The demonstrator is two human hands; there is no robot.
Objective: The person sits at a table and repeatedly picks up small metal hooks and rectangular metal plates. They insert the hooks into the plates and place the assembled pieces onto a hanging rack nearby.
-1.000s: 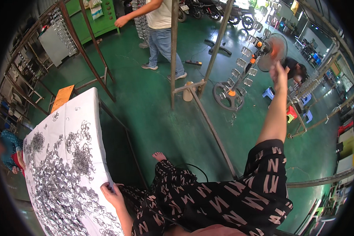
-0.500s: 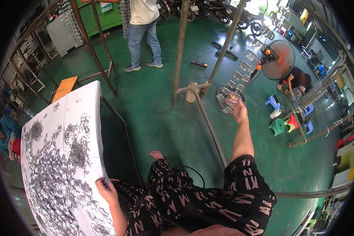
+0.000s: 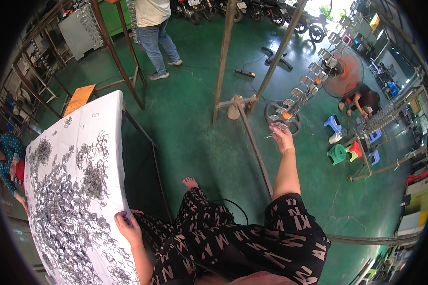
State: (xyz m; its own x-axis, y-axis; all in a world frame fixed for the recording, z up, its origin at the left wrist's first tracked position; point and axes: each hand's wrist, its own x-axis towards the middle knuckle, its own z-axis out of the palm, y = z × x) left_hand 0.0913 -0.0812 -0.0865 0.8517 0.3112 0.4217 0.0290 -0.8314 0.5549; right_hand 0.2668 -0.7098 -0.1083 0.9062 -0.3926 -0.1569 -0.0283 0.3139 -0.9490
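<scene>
My right hand (image 3: 283, 138) is stretched out ahead, its fingers closed round a small shiny metal piece at the lower end of a hanging chain of metal pieces (image 3: 316, 71). The fingers partly cover that piece. My left hand (image 3: 129, 229) rests at the right edge of the white-covered table (image 3: 110, 142), fingers curled in; whatever they may hold is hidden. Many small dark wire hooks (image 3: 96, 183) lie scattered on the cloth next to it, with a dense heap of shiny metal pieces (image 3: 62, 209) further left.
A metal frame (image 3: 254, 142) stands between me and the chain. Behind the chain is a standing fan (image 3: 345, 73). Stools (image 3: 336, 154) stand at right, near a crouching person (image 3: 364, 99). Another person (image 3: 154, 38) stands ahead; a third (image 3: 9, 156) is at the table's far left.
My right hand has drawn slightly lower and closer, and the chain slants differently. My left hand has barely moved. The standing person has shifted left; the person beside the table now reaches toward its edge.
</scene>
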